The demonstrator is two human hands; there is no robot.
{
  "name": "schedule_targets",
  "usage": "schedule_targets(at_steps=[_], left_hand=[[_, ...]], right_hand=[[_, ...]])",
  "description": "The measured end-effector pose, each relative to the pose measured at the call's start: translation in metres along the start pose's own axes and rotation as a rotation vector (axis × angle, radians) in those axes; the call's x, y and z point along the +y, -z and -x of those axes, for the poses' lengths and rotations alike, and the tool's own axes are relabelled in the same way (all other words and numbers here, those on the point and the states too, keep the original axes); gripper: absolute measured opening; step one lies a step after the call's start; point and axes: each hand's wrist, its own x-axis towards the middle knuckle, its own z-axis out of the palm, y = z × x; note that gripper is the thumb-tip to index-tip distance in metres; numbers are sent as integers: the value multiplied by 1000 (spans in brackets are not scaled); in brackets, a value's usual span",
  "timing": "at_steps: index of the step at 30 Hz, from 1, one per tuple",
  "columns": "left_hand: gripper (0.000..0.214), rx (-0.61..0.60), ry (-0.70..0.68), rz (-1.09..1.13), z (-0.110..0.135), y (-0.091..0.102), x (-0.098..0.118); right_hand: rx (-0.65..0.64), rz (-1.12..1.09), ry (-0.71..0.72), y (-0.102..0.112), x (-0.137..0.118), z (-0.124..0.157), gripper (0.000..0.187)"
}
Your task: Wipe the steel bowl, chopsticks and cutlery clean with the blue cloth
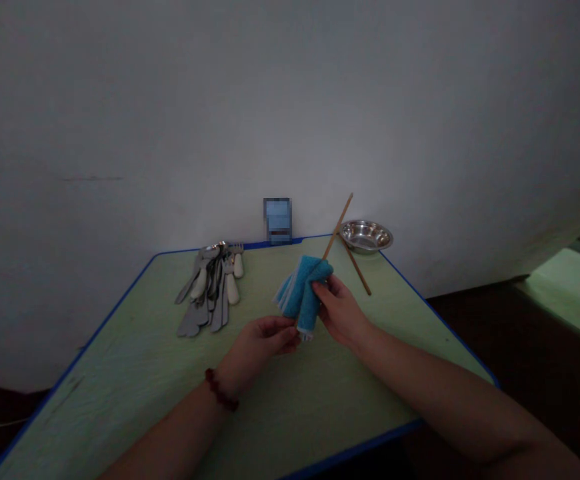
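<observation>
Over the middle of the table, my right hand [343, 310] is closed on a blue cloth [300, 290], folded around a slim wooden chopstick [340, 221]. The chopstick slants up and to the right, its upper part sticking out bare above the cloth. Just below the cloth, my left hand [270, 337] pinches the stick's lower end, which its fingers mostly hide. A second chopstick [357, 270] lies on the table beyond my right hand, its far end near a shiny metal bowl [366, 236].
A pile of metal cutlery [213, 287], some with cream handles, lies at the left of the green table [150, 347]. A pixelated upright device [279, 220] leans by the wall at the back. Blue edging [463, 347] runs round the tabletop.
</observation>
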Motion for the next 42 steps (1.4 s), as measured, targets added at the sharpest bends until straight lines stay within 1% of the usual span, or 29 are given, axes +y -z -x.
schedule_targets(at_steps=[6,10,13,16,20,24,27,30,37,42], left_hand=[[12,-16,8,40,-2,2,-6],[15,-28,-2,20,-3,3,-7],[19,2,-46,15,-1,5,-5],[24,56,-81,32,0,8,-1],[25,143,-121,59,2,13,5],[27,226,-163,125,0,19,7],[27,264,-198,183,-1,22,7],[25,279,-204,214,-3,24,6],[26,270,-194,235,-3,25,6],[27,297,-217,230,-2,25,8]], right_hand=[[-21,10,8,0,0,1,22],[-15,21,22,2,-1,0,21],[-26,57,51,4,-1,-1,19],[-52,110,76,7,-1,-3,19],[-88,241,90,11,0,-4,20],[-128,439,61,13,-3,-2,22],[-154,563,40,13,-6,-1,23],[-166,633,25,13,-7,0,25],[-178,707,26,13,-8,-1,25],[-232,893,65,14,-11,0,27]])
